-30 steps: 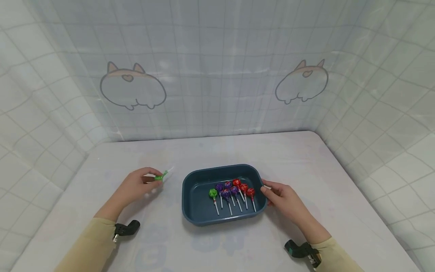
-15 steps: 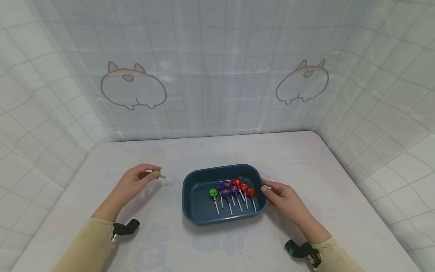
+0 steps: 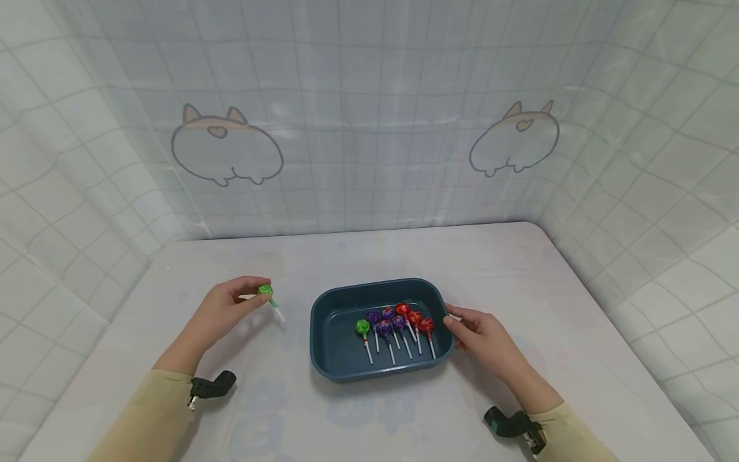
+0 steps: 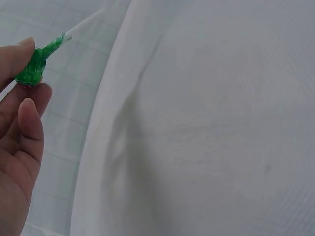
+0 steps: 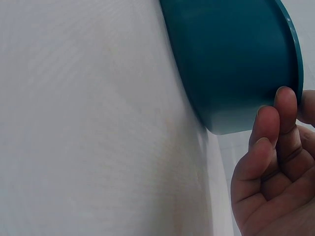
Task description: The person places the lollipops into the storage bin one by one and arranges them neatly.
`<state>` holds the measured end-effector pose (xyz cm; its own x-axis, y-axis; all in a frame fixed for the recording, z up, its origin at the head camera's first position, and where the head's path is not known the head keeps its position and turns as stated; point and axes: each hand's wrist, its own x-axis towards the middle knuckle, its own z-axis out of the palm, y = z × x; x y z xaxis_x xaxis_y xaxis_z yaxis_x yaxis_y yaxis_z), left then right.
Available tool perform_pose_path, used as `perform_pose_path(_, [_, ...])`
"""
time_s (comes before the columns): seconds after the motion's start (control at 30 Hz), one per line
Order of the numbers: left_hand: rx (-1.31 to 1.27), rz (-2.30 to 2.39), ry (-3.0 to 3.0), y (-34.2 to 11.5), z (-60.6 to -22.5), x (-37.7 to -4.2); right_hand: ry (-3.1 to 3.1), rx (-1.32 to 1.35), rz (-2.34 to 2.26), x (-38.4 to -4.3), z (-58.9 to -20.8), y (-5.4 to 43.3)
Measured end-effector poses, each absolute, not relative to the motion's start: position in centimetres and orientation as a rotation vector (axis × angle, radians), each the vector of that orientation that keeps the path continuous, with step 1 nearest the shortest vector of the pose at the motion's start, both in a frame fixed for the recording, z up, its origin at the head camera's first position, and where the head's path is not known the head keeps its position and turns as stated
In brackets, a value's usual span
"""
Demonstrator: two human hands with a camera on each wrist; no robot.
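Between thumb and fingers, my left hand pinches a green-wrapped lollipop by its head, above the left part of the table. In the left wrist view the white stick of that lollipop points away from the fingertips. A dark teal tray sits at the table's middle, and my right hand grips its right rim, thumb on top. Inside lie one green lollipop, several purple lollipops and three red lollipops, sticks toward me. From the right wrist, the tray's outer wall shows beside the fingers.
The white-covered table ends at a tiled-pattern curtain behind, with similar sheeting at both sides. Black wrist cameras are strapped over the sleeves.
My left hand has drawn slightly back to the left and turned the green lollipop, so its stick now points down and right. The right hand and the tray stay put.
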<state>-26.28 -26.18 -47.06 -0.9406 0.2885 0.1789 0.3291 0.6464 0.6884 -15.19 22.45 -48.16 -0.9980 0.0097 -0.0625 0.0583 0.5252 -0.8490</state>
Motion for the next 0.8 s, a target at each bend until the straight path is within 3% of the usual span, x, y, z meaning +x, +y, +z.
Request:
perform_pose_path(0.37, [-0.605,-1.224,-2.767,-25.2,-45.2,-25.8,2.695,0.055,-1.509,-15.2,-48.1,22.4])
perform_pose_path(0.8, [-0.802,-1.437,-2.745,-20.8,-42.3,-24.7,2.697,0.057,-1.506,-15.2,-48.2,22.5])
